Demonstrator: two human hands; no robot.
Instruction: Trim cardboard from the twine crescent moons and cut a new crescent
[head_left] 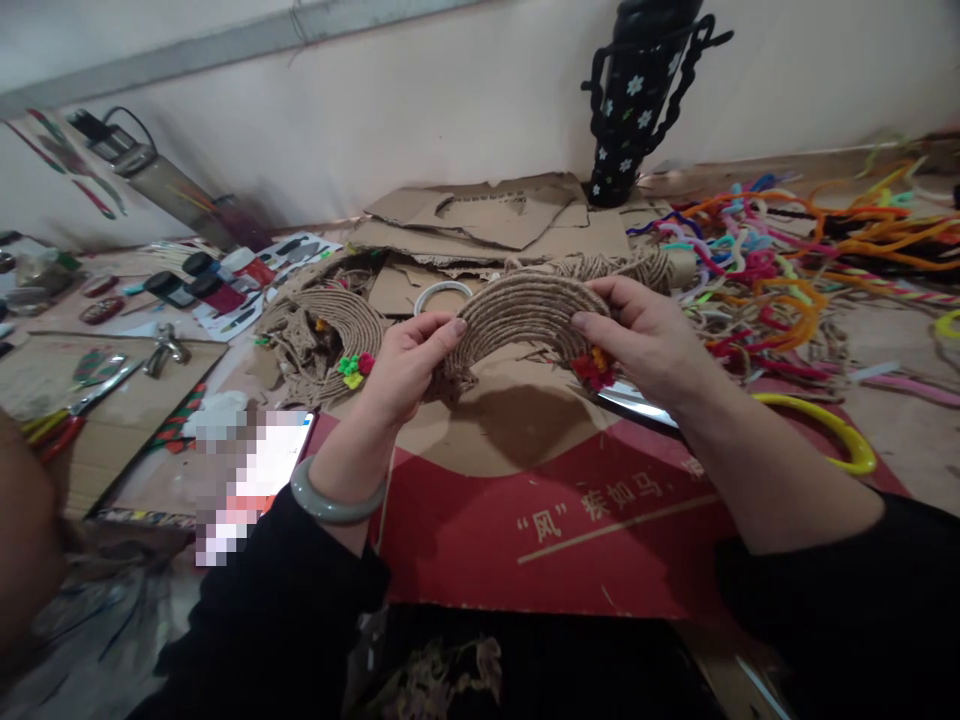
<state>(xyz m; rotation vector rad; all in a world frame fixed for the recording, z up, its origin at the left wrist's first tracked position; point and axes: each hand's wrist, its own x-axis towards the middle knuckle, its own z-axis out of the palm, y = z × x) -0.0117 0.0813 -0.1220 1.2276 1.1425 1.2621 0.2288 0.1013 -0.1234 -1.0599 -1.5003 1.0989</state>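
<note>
Around 12 o'clock, left hand [405, 365] and right hand [645, 340] are clamped on a rope arch [521, 312], so honestly, overflexing it could pop its 4 o'clock red flower [594, 374] loose.

At the centre of the frame, the arch [525, 312] looked to be coarse, matt twine, rough and ridged along its coils; the red flower [594, 372] at its right end looked fuzzy. The sheet [585, 575] below was smooth, red-printed cardboard, while the torn pieces [405, 235] at upper centre were plain, matt cardboard. At right, the pipe cleaners [802, 245] looked fuzzy and the yellow ring [865, 459] glossy, like plastic. At lower left, the bangle [330, 510] looked smooth and polished, the sleeve [277, 600] matt black cloth. The tool [166, 348] at left was shiny metal.
</note>
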